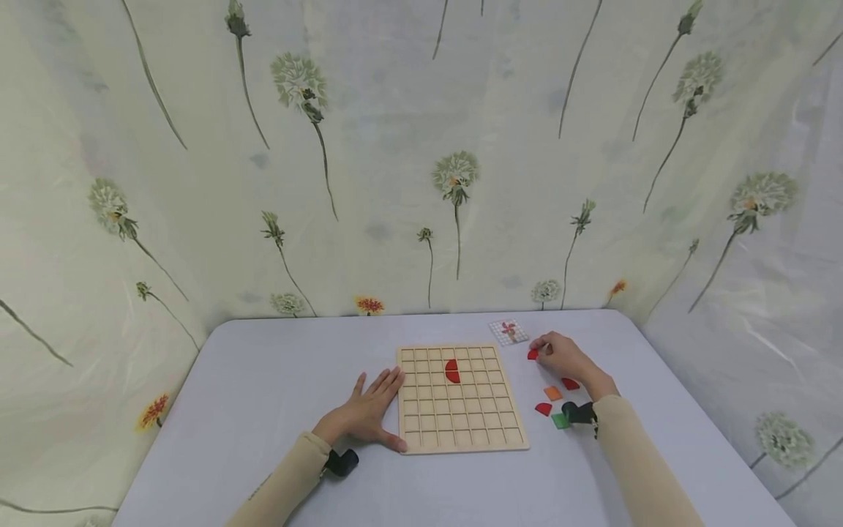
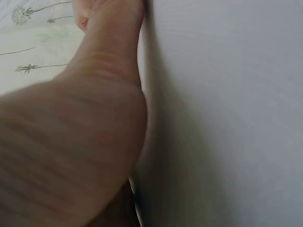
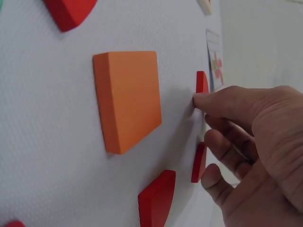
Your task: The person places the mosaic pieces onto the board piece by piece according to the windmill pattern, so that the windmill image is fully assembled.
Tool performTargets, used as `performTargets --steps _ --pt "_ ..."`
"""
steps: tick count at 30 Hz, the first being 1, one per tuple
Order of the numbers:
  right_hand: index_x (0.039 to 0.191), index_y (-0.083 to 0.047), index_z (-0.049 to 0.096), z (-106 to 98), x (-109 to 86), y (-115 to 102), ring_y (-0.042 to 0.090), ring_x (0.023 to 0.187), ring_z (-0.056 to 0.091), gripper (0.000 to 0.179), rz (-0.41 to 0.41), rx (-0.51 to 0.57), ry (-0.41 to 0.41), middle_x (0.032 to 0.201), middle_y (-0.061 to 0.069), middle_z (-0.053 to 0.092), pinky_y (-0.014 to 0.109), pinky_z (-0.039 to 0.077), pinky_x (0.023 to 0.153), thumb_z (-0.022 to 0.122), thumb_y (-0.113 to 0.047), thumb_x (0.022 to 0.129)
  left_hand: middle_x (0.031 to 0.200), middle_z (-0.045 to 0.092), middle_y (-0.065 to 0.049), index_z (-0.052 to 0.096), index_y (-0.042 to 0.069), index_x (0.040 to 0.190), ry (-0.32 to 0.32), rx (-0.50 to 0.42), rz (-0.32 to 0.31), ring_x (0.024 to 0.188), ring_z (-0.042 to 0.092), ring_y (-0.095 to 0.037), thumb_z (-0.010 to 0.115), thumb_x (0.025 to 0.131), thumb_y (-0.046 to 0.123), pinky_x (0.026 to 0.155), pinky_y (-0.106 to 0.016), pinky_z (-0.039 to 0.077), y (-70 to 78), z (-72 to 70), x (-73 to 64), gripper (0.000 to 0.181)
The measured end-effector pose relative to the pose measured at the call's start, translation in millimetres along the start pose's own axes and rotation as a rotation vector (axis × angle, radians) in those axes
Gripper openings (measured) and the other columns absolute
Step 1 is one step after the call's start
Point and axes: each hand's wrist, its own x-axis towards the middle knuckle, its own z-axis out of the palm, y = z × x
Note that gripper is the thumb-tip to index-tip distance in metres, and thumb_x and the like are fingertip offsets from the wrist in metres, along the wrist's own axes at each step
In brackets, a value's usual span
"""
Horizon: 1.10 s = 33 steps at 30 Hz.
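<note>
A square wooden grid board (image 1: 421, 424) lies on the table, with two red quarter-circle pieces (image 1: 452, 377) set one above the other in its upper cells. My left hand (image 1: 364, 415) lies flat with fingers spread along the board's left edge, its thumb at the near left corner. In the left wrist view the left hand (image 2: 99, 109) mostly fills one side. To the right of the board, my right hand (image 1: 565, 357) pinches another red quarter-circle piece (image 1: 532, 354) by thumb and finger. The right wrist view shows the thumb over that red piece's edge (image 3: 201, 81).
Right of the board lie an orange square (image 1: 552, 393), a green square (image 1: 560, 421) and further red pieces (image 1: 543, 408), several of them close to the right forearm. A small pattern card (image 1: 508, 333) lies behind the board. A flower-print curtain (image 1: 375, 241) surrounds the table's back and sides.
</note>
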Motion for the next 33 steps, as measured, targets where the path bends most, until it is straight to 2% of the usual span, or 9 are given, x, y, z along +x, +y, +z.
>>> performTargets --steps 9,12,15,20,23,29,33 --pt "0.107 -0.007 0.067 1 -2.7 -2 0.023 0.087 0.05 0.02 0.012 0.008 0.012 0.098 0.009 0.061 0.032 0.045 0.074 0.063 -0.011 0.088 0.165 0.002 -0.005 0.006 0.011 0.156 0.002 -0.011 -0.004 0.152 0.001 -0.025 0.065 0.065 0.079 0.117 -0.061 -0.002 0.5 0.1 -0.1 0.129" --pt "0.105 -0.006 0.067 4 -3.2 -4 0.02 0.082 0.051 0.02 -0.012 0.016 0.01 0.093 0.007 0.061 0.029 0.045 0.07 0.067 -0.012 0.086 0.165 0.002 -0.005 0.006 0.011 0.156 0.001 -0.006 -0.006 0.152 0.001 -0.025 0.065 0.065 0.079 0.118 -0.06 -0.003 0.6 0.3 0.2 0.129" --pt "0.102 -0.006 0.067 8 -4.5 -10 0.018 0.077 0.05 0.019 -0.072 0.018 0.01 0.088 0.005 0.061 0.027 0.044 0.066 0.07 -0.012 0.084 0.165 0.002 -0.005 0.006 0.011 0.156 0.0 0.004 -0.006 0.152 0.0 -0.024 0.065 0.064 0.08 0.118 -0.06 -0.003 0.4 -0.1 0.7 0.129" --pt "0.098 -0.007 0.068 15 -6.6 -25 0.016 0.073 0.048 0.018 -0.169 0.023 0.016 0.085 0.004 0.06 0.026 0.042 0.063 0.071 -0.013 0.082 0.164 0.002 -0.006 0.006 0.011 0.156 0.004 0.008 -0.001 0.152 0.001 -0.025 0.065 0.065 0.08 0.117 -0.061 -0.002 0.0 -0.5 1.4 0.129" --pt "0.098 -0.011 0.068 19 -6.7 -37 0.015 0.076 0.048 0.018 -0.19 0.027 0.013 0.088 0.002 0.061 0.026 0.042 0.064 0.074 -0.016 0.082 0.164 0.002 -0.005 0.006 0.011 0.156 0.004 0.009 0.0 0.152 0.0 -0.025 0.065 0.065 0.08 0.117 -0.061 -0.002 -0.7 -0.5 1.8 0.129" --pt "0.097 -0.015 0.07 28 -9.4 -67 0.016 0.08 0.048 0.016 -0.282 0.004 -0.025 0.089 -0.003 0.064 0.028 0.042 0.068 0.075 -0.016 0.082 0.164 0.002 -0.006 0.006 0.011 0.156 0.003 0.006 0.0 0.152 0.001 -0.025 0.065 0.065 0.079 0.117 -0.061 -0.002 -1.0 0.5 1.6 0.129" --pt "0.095 -0.018 0.07 37 -8.1 -82 0.014 0.08 0.05 0.014 -0.314 0.0 -0.063 0.088 -0.006 0.064 0.027 0.043 0.069 0.076 -0.018 0.082 0.164 0.002 -0.006 0.006 0.01 0.156 0.001 -0.002 -0.001 0.152 0.001 -0.026 0.066 0.066 0.078 0.117 -0.061 -0.002 0.1 0.4 0.5 0.128"
